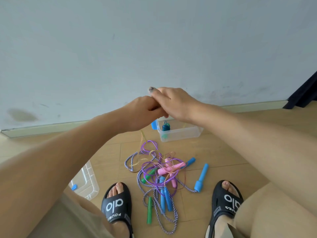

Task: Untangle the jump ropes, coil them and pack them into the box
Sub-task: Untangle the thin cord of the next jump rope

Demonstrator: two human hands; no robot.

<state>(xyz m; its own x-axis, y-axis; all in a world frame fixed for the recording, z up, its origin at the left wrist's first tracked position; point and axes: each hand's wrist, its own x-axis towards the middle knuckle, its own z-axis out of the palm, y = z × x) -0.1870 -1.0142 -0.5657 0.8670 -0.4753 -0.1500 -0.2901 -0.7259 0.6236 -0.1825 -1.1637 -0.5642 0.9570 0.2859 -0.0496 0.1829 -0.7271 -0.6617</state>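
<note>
Both hands are raised and pressed together above the box, well clear of the floor. The left hand (142,111) is curled into a loose fist, and the right hand (173,102) lies over it with fingers bent; a thin yellowish rope (142,136) trails down from beneath them toward the pile, so I judge they are drawing it up to work it free or wind it. What exactly each grip has hold of I cannot tell, since the fingers hide it.

The clear plastic box (180,133) sits on the wooden floor near the wall, one dark blue-green coiled rope (165,127) already in it, close enough to drop each bundle in without shifting. Its lid (86,179) lies apart by the left foot, out of the way.

Between the two black slides (116,206) the tangle (157,176) remains: a purple rope (149,162), a blue-and-white braided rope (164,219), and pink (164,170), green (149,210) and blue handles (202,177) knotted through one another. Most of the task looks undone.
</note>
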